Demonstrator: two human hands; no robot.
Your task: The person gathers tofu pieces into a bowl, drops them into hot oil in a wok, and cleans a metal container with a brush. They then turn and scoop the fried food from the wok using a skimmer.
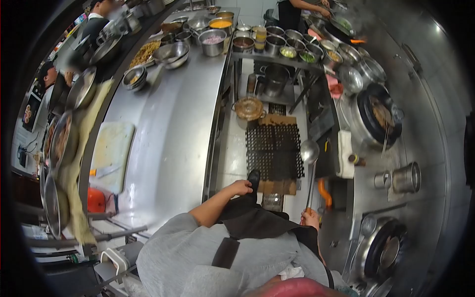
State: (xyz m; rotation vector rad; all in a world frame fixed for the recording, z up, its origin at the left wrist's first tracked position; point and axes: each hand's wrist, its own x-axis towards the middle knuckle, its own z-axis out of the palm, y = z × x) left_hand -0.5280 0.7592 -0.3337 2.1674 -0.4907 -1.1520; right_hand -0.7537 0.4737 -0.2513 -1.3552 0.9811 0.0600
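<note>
My right hand (310, 218) is wrapped round the wooden end of a long-handled ladle (310, 153). The ladle points forward, its round metal bowl beside the edge of the cooking range. My left hand (242, 187) hangs in front of my dark apron (257, 221), over my shoe, with the fingers loosely curled and nothing visible in them. It is nearest to the edge of the steel worktable (173, 128) and apart from it.
A holed black mat (273, 151) covers the floor ahead, with a lidded pot (248, 108) beyond it. Woks (380, 116) line the range at right. A cutting board (113, 153) with a knife lies left. Bowls crowd the back. Another person (293, 15) works at the far range.
</note>
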